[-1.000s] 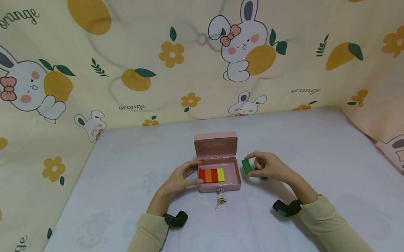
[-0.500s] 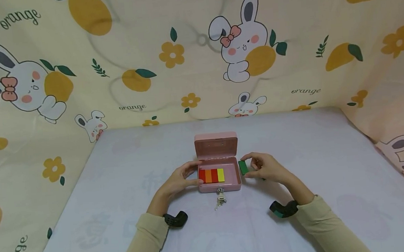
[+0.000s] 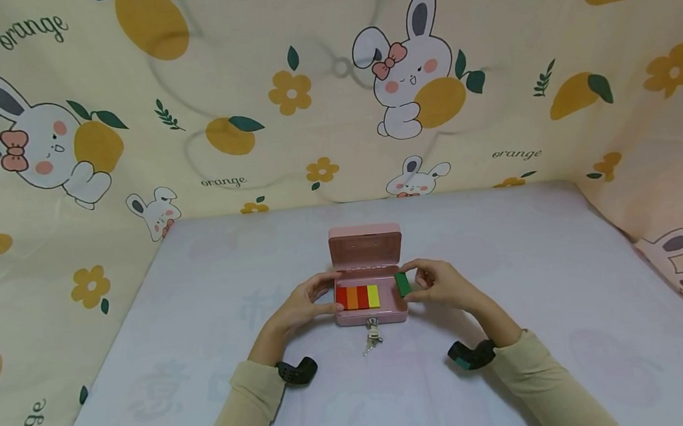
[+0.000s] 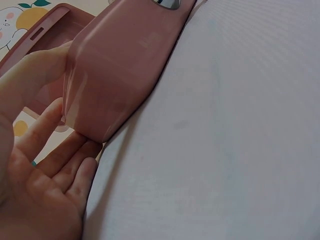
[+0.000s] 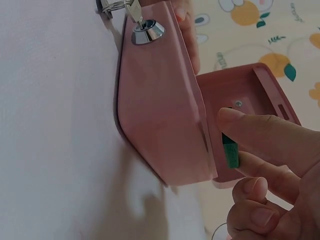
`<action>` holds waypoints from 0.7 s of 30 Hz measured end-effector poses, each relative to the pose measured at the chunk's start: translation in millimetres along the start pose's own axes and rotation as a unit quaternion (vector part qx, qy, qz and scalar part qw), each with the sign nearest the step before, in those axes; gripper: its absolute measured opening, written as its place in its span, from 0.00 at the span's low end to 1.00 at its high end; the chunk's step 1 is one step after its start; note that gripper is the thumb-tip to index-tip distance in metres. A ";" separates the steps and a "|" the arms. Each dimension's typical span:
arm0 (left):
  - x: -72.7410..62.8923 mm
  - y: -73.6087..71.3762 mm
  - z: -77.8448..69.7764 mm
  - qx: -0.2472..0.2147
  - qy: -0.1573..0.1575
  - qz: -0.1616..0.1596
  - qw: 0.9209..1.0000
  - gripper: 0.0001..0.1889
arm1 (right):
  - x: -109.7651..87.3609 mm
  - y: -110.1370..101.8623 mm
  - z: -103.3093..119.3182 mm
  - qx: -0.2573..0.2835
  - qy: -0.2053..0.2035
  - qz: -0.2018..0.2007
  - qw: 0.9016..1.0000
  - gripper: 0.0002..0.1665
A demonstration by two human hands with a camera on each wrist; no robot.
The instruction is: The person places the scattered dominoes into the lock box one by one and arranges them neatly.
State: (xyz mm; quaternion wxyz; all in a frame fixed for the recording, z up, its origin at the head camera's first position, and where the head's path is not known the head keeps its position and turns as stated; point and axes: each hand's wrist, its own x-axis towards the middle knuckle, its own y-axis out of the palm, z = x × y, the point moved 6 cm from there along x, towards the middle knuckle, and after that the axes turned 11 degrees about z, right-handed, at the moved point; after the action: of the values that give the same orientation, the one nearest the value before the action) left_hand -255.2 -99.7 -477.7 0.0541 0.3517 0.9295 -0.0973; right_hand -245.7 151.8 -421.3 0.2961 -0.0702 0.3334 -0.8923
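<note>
A small pink cash box (image 3: 388,317) stands with its lid (image 3: 365,250) raised at the back. Along the left of its inside sit a red block (image 3: 342,295), an orange block (image 3: 352,298), another red block (image 3: 363,297) and a yellow block (image 3: 373,296), side by side. My left hand (image 3: 302,304) grips the box's left end, thumb over the front corner and fingers at the far side. Between thumb and index finger, my right hand (image 3: 445,286) pinches a green block (image 3: 403,285) upright over the box's right rim; its other fingers (image 5: 250,187) are curled.
Keys (image 3: 371,343) hang from the lock (image 5: 148,33) on the front of the box. A white cloth (image 3: 160,361) covers the table. Patterned fabric (image 3: 332,93) rises behind and at both sides. Each wrist wears a black camera (image 3: 297,371).
My right hand has carried the green block leftward, from beside the box to over its right rim. My left hand and the box have stayed put.
</note>
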 end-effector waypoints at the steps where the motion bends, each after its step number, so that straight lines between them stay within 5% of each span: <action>1: 0.1 -0.1 0.0 0.001 0.001 0.000 1.000 0.35 | 0.4 0.5 0.6 0.002 -0.002 0.001 1.000 0.26; 21: -1.2 0.4 -1.4 -0.015 -0.009 -0.003 1.000 0.35 | 8.7 12.9 2.8 0.008 0.012 0.001 1.000 0.27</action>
State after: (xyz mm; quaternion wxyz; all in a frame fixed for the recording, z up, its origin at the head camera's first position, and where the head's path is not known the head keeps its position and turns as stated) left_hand -254.1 -99.9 -476.2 0.0677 0.3472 0.9313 -0.0872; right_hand -245.7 137.5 -428.0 0.2938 -0.0568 0.3302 -0.8952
